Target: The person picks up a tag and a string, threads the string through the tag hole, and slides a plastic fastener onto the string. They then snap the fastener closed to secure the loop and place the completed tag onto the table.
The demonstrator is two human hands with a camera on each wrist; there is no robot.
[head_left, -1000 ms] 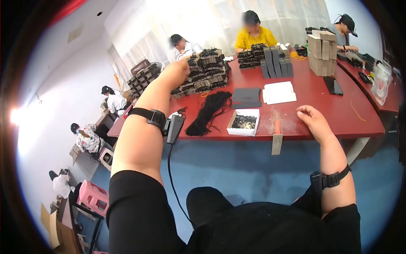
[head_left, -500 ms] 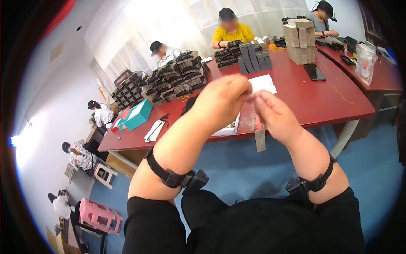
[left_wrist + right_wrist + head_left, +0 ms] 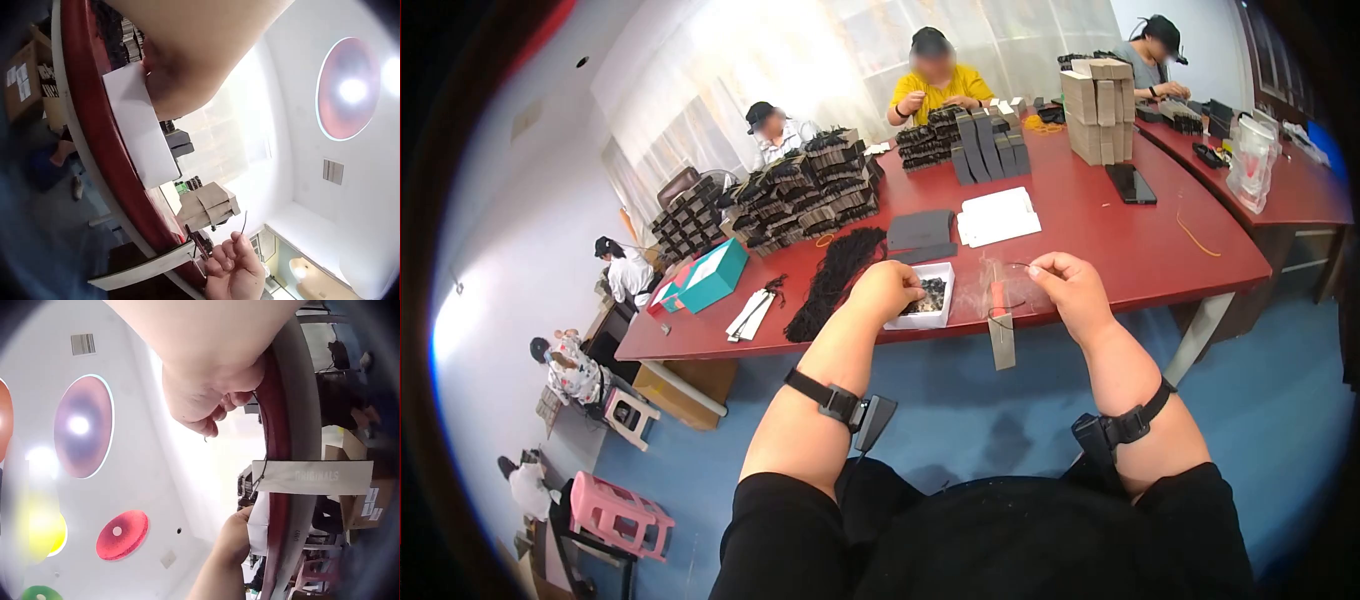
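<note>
My left hand (image 3: 882, 290) is at a small white open box (image 3: 949, 297), fingertips down among small black and pale pieces (image 3: 931, 294); whether they grip one I cannot tell. In the right wrist view a pale tag (image 3: 312, 477) printed "ORIGINALS" sticks out past the table edge, with a thin black cord (image 3: 265, 434) rising from it. My right hand (image 3: 1075, 290) pinches that cord between thumb and fingers, right of the tag. An orange piece (image 3: 999, 298) lies by the tag's inner end, on clear plastic. Left of the box lies a bundle of black cords (image 3: 835, 285).
Grey cards (image 3: 920, 229) and white cards (image 3: 1000, 216) lie behind the box. Corded white tags (image 3: 750, 314) and a teal box (image 3: 715, 275) are at left. Tall tag stacks (image 3: 810, 190) stand at the back, a phone (image 3: 1132, 184) at right. People sit around the room.
My left hand came back from the tag stacks to meet my right hand above the tag, then moved left and down into the white box. My right hand now holds the cord off to the right.
</note>
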